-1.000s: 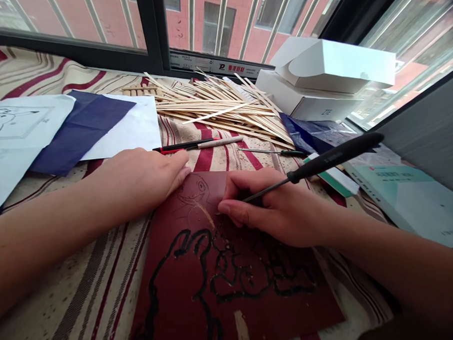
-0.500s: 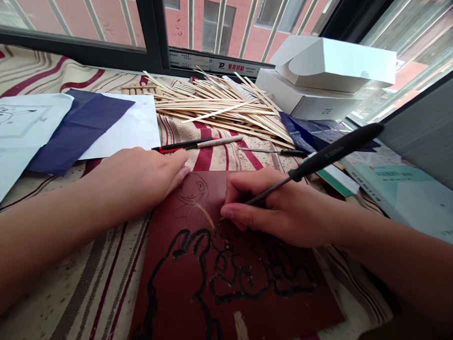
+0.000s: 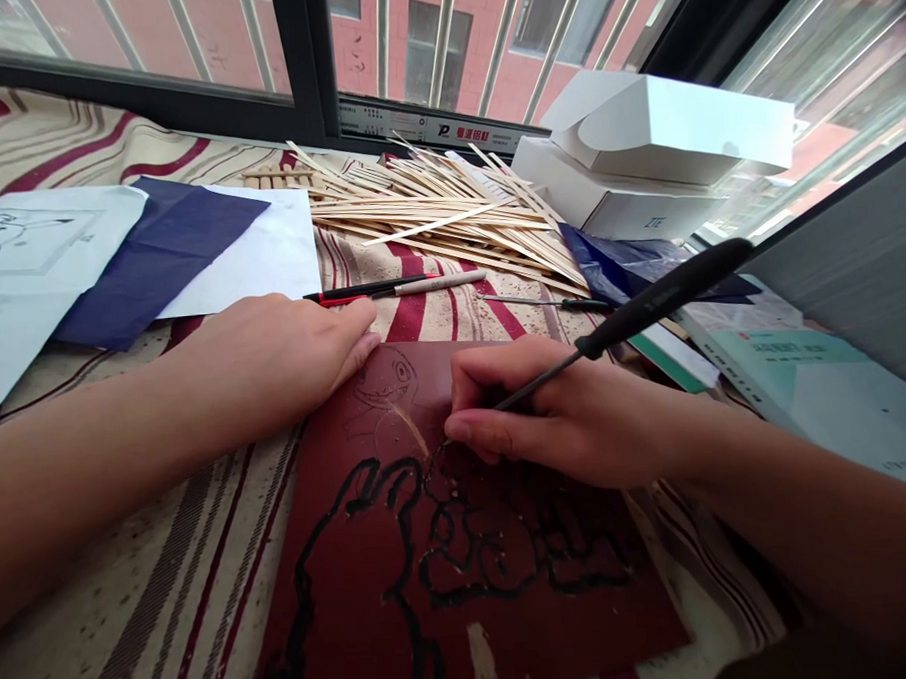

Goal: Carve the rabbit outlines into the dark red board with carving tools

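My right hand (image 3: 538, 406) grips a slim screwdriver (image 3: 665, 295) with a black handle and thin metal shaft in a pen-like hold. Its shaft slants down to the left, and its tip is near the maroon board (image 3: 352, 614), largely hidden by my fingers. My left hand (image 3: 295, 341) lies palm down at the board's upper left edge, fingers stretched out, holding nothing. Thick black outlines, a thin sketched figure and pale scraped marks show on the board, which lies on the striped cloth (image 3: 184, 551).
Beyond the board lie pens (image 3: 440, 282) and another thin tool (image 3: 583, 305). A pile of wooden sticks (image 3: 432, 205) sits by the window. Paper sheets (image 3: 29, 258) and a dark blue sheet (image 3: 164, 247) are at left. White boxes (image 3: 641, 166) and a book (image 3: 816, 394) stand at right.
My right hand and the screwdriver have shifted very slightly; the handle's end is a little further left. My left hand and the board stay in place.
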Motion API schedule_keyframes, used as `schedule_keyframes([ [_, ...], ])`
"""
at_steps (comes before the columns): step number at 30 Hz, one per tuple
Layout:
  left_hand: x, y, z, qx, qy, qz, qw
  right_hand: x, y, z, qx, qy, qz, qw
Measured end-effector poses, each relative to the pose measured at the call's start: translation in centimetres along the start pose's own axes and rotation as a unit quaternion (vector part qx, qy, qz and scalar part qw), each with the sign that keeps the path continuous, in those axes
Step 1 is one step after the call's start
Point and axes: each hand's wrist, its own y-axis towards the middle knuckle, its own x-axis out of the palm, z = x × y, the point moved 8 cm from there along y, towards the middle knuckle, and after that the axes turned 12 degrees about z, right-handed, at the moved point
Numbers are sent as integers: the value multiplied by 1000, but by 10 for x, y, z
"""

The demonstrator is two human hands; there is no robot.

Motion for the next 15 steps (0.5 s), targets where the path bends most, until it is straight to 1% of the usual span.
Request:
schedule_keyframes([
  [2, -1, 0, 1, 1, 0, -3, 1000, 1, 0, 4, 23, 33, -2, 999],
  [5, -1, 0, 2, 2, -6, -1, 1000, -1, 1, 10, 55, 94, 35, 993],
  [7, -1, 0, 1, 1, -8, -1, 1000, -1, 0, 9, 55, 116, 51, 990],
  [12, 1, -1, -2, -12, -14, -7, 1000, -2, -3, 6, 43, 46, 70, 996],
  [15, 1, 0, -1, -8, -18, -8, 1000, -1, -5, 5, 42, 36, 67, 996],
])
